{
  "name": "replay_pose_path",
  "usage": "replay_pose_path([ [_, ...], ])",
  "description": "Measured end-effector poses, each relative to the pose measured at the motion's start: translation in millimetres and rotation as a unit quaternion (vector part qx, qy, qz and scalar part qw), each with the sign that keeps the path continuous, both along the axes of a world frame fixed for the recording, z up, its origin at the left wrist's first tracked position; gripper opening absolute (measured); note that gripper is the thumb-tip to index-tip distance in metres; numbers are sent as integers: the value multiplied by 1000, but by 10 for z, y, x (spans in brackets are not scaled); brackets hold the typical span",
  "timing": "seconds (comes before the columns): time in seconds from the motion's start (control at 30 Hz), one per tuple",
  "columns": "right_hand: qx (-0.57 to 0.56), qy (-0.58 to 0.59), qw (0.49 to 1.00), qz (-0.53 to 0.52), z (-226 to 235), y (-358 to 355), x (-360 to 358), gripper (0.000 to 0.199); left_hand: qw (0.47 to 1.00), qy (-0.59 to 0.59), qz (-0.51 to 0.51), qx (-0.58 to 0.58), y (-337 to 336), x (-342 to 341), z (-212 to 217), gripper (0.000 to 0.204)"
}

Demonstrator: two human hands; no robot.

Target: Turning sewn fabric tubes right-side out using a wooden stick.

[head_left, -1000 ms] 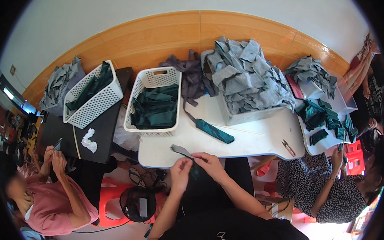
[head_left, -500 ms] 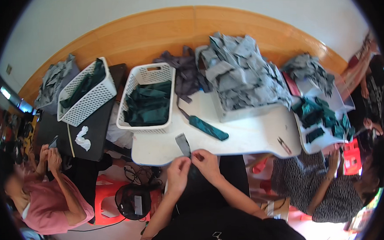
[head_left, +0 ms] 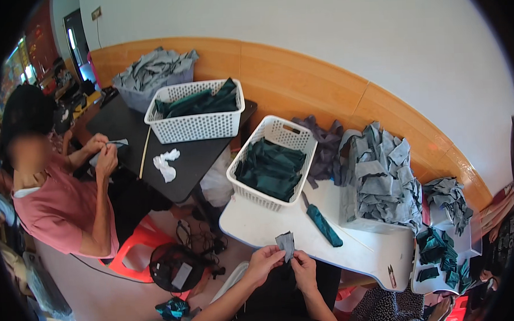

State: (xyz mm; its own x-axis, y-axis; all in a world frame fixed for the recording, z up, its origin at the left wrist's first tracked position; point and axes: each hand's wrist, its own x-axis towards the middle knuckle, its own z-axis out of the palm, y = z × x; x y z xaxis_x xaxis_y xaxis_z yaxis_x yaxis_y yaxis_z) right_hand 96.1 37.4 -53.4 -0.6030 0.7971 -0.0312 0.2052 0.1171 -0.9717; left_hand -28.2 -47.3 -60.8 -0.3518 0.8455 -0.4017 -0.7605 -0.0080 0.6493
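The left hand [head_left: 263, 262] and right hand [head_left: 303, 268] are both pinching a small grey fabric piece [head_left: 286, 244], holding it just above the near edge of the white surface [head_left: 254, 224]. Behind it, a white plastic basket [head_left: 295, 137] of dark green cloth is sitting beside a rolled teal fabric strip [head_left: 324, 225].

A garment workshop: fabric-filled baskets [head_left: 196, 126], cut cloth piles [head_left: 384, 178], worktables [head_left: 260, 226].
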Motion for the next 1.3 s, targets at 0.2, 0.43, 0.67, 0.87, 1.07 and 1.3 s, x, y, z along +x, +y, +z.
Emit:
replay_pose_path([
  [0.2,12,-72,997,37,43,-131,-135,11,999,8,-10,-32,-148,-71,-30,15],
  [0.43,60,-7,998,6,77,-263,-343,19,990,-125,22,-58,-288,-2,-96,15],
  [0.67,58,26,998,13,183,-203,-395,24,994,-89,20,-68,-273,-64,43,23],
  [0.87,3,46,999,5,131,-204,-290,19,996,-34,72,33,-117,-95,116,21],
  [1.07,-26,50,998,-10,122,-157,-142,24,997,-48,44,31,-5,116,219,19],
  [1.3,-81,113,990,-39,72,-118,-25,35,998,6,-44,-49,-7,313,266,10],
])
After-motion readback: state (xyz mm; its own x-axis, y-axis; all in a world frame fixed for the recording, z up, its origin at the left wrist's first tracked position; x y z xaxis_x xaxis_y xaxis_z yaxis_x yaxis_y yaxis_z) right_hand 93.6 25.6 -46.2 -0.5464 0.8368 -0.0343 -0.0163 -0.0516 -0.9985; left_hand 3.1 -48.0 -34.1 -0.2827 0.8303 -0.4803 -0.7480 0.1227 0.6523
